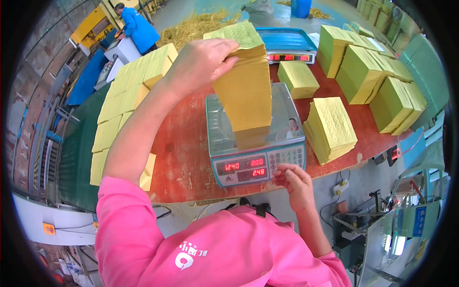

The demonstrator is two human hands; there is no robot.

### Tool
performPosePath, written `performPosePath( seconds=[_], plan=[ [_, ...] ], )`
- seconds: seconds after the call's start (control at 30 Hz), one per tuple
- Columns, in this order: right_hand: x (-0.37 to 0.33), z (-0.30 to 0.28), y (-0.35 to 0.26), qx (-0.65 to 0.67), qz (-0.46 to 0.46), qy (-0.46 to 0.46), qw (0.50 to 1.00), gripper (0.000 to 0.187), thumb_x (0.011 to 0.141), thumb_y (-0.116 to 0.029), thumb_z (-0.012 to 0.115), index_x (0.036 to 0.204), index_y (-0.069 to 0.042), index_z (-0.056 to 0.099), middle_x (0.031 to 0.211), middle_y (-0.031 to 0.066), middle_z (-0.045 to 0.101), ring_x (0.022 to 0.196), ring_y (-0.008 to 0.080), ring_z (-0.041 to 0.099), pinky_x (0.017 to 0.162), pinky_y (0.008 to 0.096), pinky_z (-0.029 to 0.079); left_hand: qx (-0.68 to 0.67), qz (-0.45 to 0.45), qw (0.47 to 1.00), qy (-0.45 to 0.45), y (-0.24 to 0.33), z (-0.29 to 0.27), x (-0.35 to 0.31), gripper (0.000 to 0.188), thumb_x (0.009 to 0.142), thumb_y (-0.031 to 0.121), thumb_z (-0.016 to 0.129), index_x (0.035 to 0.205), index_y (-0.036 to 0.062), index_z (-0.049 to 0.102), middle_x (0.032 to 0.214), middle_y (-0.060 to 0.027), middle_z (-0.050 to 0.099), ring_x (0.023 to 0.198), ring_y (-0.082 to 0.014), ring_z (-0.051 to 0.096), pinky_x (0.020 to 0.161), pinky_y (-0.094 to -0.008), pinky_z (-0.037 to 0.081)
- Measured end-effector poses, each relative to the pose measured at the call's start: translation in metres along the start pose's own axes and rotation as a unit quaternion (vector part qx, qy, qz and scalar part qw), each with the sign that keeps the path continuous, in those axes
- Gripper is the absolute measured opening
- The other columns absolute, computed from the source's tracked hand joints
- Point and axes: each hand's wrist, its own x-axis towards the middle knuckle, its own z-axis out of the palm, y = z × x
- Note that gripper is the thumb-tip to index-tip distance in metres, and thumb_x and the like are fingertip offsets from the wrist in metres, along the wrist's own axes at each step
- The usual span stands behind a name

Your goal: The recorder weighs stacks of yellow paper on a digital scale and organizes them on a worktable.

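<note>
A tall stack of yellow paper (pixel 246 98) stands on the metal pan of a digital scale (pixel 220 134) in front of me. My left hand (pixel 205 57) is at the stack's top left corner, fingers over the top sheets and thumb against the side below them. The top sheets look slightly shifted from the rest. In front of the scale's keypad, to the right of its lit red display, my right hand (pixel 295 184) is raised with thumb and fingertips drawn together. Whether anything is between them is too small to make out.
Yellow paper stacks (pixel 119 100) line the red table's left side, and more (pixel 358 67) fill its right. A shorter stack (pixel 330 126) lies beside the scale. Behind is a second scale (pixel 287 40) with a blue tray. A person in blue (pixel 137 28) works at a machine, far left.
</note>
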Motion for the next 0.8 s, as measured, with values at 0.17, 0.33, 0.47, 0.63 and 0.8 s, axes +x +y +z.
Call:
performPosePath(
  seconds=[0.17,0.33,0.47,0.63,0.8],
  plan=[
    [0.027,0.043,-0.099,-0.052,-0.114,-0.093,0.988,0.029,0.098,-0.015,0.050,0.117,0.005,0.060,0.099,0.0114,0.066,0.087,0.0206,0.066,0.077,0.0324,0.053,-0.073,-0.143,0.984,0.078,-0.006,-0.010,-0.003,0.022,0.086,0.014,0.072,0.100,-0.0019,0.066,0.087,-0.0158,0.069,0.070,-0.0262,0.065,0.065,-0.0327,0.050],
    [0.103,0.113,-0.193,-0.078,-0.145,-0.177,0.970,0.070,0.098,-0.044,0.053,0.139,0.010,0.037,0.124,0.0250,0.060,0.099,0.0343,0.068,0.080,0.0390,0.053,-0.065,-0.157,0.980,0.101,-0.019,-0.004,-0.010,0.024,0.087,0.016,0.072,0.101,-0.0024,0.067,0.084,-0.0155,0.067,0.067,-0.0236,0.061,0.063,-0.0315,0.048],
    [0.190,0.163,-0.233,-0.118,-0.034,-0.218,0.968,0.061,0.092,-0.033,0.064,0.135,0.006,0.044,0.128,0.0240,0.058,0.107,0.0369,0.064,0.088,0.0510,0.053,-0.050,-0.088,0.990,0.095,-0.006,-0.005,-0.012,0.026,0.088,0.015,0.070,0.109,-0.0004,0.068,0.095,-0.0149,0.070,0.080,-0.0239,0.068,0.071,-0.0320,0.051],
    [0.167,0.160,-0.233,-0.248,-0.122,-0.223,0.935,0.014,0.086,-0.003,0.064,0.096,0.006,0.063,0.091,0.0145,0.062,0.083,0.0246,0.065,0.073,0.0337,0.059,0.004,-0.114,0.992,0.055,0.031,-0.012,-0.021,0.053,0.086,0.022,0.069,0.134,0.0042,0.054,0.132,-0.0176,0.058,0.121,-0.0319,0.057,0.100,-0.0372,0.046],
    [0.107,0.059,-0.261,-0.137,-0.202,-0.191,0.951,0.045,0.087,-0.006,0.065,0.127,0.011,0.053,0.119,0.0207,0.064,0.104,0.0271,0.067,0.086,0.0320,0.057,-0.163,-0.212,0.954,0.137,0.067,-0.041,-0.087,0.057,0.092,0.020,0.061,0.142,-0.0014,0.044,0.146,-0.0158,0.047,0.135,-0.0294,0.045,0.113,-0.0407,0.032]
  ],
)
